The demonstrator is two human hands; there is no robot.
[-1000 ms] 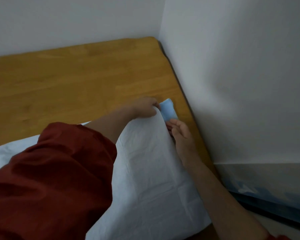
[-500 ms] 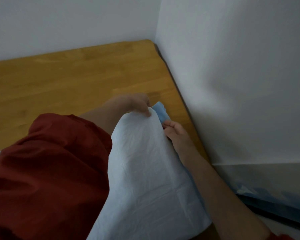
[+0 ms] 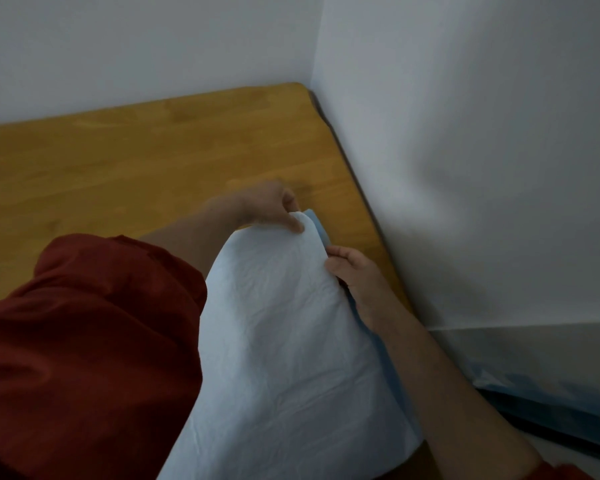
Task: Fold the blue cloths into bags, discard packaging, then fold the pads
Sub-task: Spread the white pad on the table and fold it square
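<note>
Crinkled white pad [image 3: 278, 323] with blue backing lies on the wooden table [image 3: 118, 161] beside the wall [image 3: 465, 133]; left hand [image 3: 267, 206] pinches its lifted far corner, right hand [image 3: 357, 282] grips its right edge

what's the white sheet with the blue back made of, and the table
White crinkled pad with blue underside: looks like a soft matte non-woven or paper-like top, finely wrinkled, drooping where the left hand pinches it; the blue backing may be thin plastic film. Orange-brown wooden tabletop: grain and plank joints show, smooth, probably varnished.
</note>
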